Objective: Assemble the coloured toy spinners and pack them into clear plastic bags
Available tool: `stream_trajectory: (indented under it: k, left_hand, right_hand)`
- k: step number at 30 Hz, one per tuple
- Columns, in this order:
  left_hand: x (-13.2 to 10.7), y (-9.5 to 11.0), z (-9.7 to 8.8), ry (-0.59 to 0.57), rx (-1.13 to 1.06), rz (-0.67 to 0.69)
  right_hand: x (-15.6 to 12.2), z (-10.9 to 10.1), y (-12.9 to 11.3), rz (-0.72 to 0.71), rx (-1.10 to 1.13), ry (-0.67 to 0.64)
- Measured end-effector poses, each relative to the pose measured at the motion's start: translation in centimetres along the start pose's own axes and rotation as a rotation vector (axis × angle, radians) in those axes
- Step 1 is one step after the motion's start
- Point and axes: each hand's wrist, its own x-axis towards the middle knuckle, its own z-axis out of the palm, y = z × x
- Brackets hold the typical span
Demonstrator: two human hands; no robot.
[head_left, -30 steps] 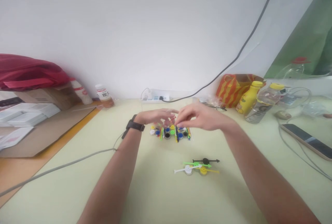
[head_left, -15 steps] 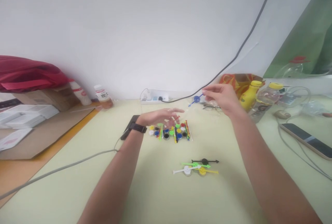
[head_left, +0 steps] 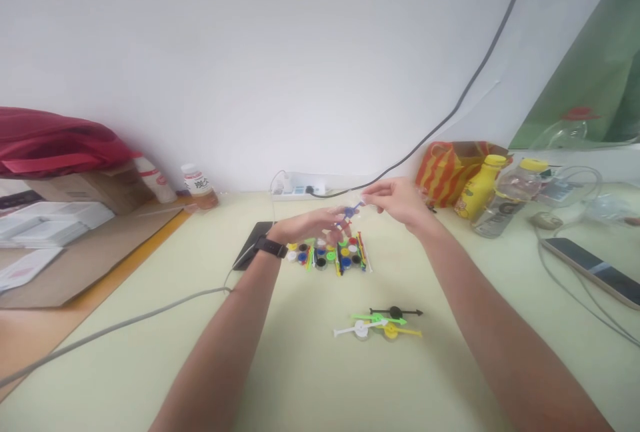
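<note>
My right hand (head_left: pixel 397 204) pinches a small blue plastic spinner piece (head_left: pixel 351 211) by its stick, held above the table. My left hand (head_left: pixel 313 225), with a black watch on the wrist, meets it with fingertips touching the blue piece's disc end. Just below both hands lies a heap of small coloured caps and sticks (head_left: pixel 330 253) in a clear wrapper. Nearer to me on the table lie assembled spinners (head_left: pixel 380 324): black, green, white and yellow discs on sticks.
A dark phone (head_left: pixel 253 252) lies by my left wrist with a grey cable (head_left: pixel 125 322) running left. A power strip (head_left: pixel 300 187) sits at the wall. Bottles (head_left: pixel 480 187) and a striped bag (head_left: pixel 445 169) stand right, another phone (head_left: pixel 593 272) far right, boxes (head_left: pixel 65 219) left.
My right hand lifted a blue piece up and right out of the heap, then brought it back down to my left hand's fingertips.
</note>
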Motion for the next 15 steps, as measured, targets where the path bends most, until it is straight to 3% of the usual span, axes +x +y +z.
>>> stream_trajectory:
  k: [8, 11, 14, 15]
  left_hand:
    - [-0.1, -0.1, -0.1, -0.001, 0.010, -0.039]
    - [-0.2, -0.2, -0.4, 0.016, 0.018, -0.045]
    - [-0.3, -0.3, -0.8, 0.042, 0.013, -0.026]
    - [-0.4, -0.3, -0.9, 0.056, 0.015, -0.022]
  right_hand:
    - [0.1, -1.2, 0.1, -0.007, -0.068, -0.195]
    - [0.0, -2.3, -0.2, -0.033, -0.156, -0.121]
    - [-0.3, -3.6, -0.6, -0.087, -0.367, 0.009]
    - [-0.6, -3.9, -0.8, -0.111, -0.436, -0.003]
